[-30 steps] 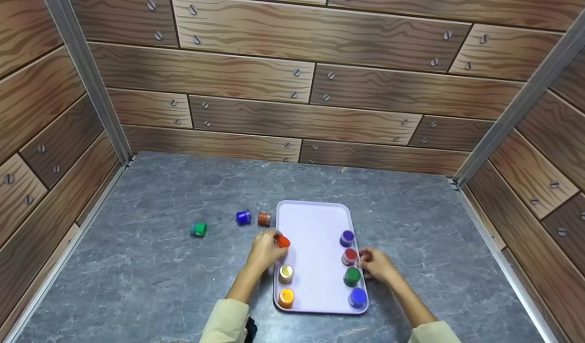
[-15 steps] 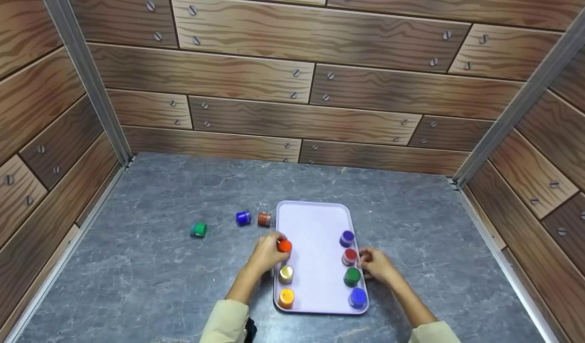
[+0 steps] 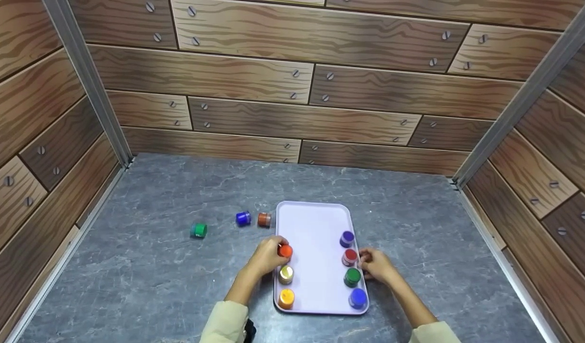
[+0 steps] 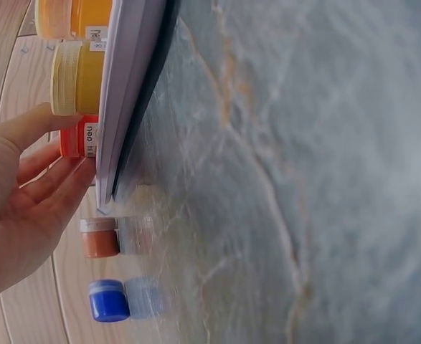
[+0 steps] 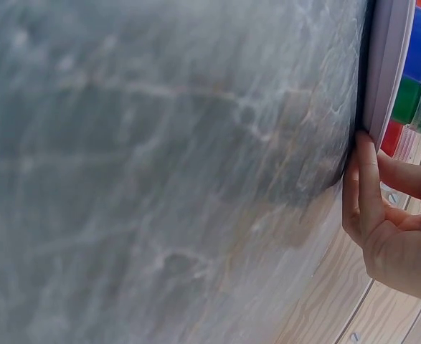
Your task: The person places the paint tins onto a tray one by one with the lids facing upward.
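My left hand grips a red-orange paint jar, thumb on the near side and fingers on the far side, at the left edge of a pale lilac tray. In the left wrist view that jar stands upright inside the rim, right beside a gold-yellow paint jar. An orange-yellow jar stands nearer the tray's front corner. On the opposite side my right hand pinches the tray's rim between thumb and fingers, close to a dark red jar.
Along the tray's right side also stand purple, green and blue jars. Left of the tray, brown, blue and green jars lie on the grey marbled table. Wood-patterned walls enclose it.
My left hand has shifted slightly toward the front with the red-orange jar, which now sits closer to the gold-yellow one and more upright. The right hand stays at the tray's rim.
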{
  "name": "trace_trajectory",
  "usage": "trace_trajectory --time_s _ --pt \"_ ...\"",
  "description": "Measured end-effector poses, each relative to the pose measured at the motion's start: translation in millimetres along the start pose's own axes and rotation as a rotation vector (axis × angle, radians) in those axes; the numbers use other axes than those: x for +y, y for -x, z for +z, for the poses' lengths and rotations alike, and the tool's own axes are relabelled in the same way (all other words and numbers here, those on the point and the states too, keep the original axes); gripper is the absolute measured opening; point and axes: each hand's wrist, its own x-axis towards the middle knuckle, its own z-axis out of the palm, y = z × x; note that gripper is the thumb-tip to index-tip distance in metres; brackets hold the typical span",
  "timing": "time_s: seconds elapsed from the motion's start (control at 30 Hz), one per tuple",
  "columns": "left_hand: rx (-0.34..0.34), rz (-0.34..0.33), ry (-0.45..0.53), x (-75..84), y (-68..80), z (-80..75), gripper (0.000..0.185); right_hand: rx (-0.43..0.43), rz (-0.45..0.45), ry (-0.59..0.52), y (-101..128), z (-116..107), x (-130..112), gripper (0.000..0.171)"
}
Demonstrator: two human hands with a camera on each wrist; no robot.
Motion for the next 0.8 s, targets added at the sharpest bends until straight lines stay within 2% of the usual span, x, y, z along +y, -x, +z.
trace_trajectory --time_s 0.33,0.5,0.63,0.73,0.8 --pt "-0.037 -0.022 0.051 -1.4 1.1 -2.9 0.037 -0.002 0.011 0.000 1 0 -2 0.026" --pt "-0.071 -0.052 0.113 -0.2 0.7 -10.6 0.040 -0.014 0.009 0.004 2 -1 -2 0.026" --pt "-0.091 -0.052 0.162 0.1 -0.4 -18.0 0.041 -0.006 0.019 0.006 2 -1 -3 0.026" --pt "-0.063 -0.021 0.183 -2.7 -0.5 -23.0 0.037 -0.010 0.027 0.000 1 -1 -3 0.027" --pt "-0.012 0.009 0.184 -5.5 -0.4 -26.7 0.032 -0.014 0.029 -0.002 1 -2 -2 0.026"
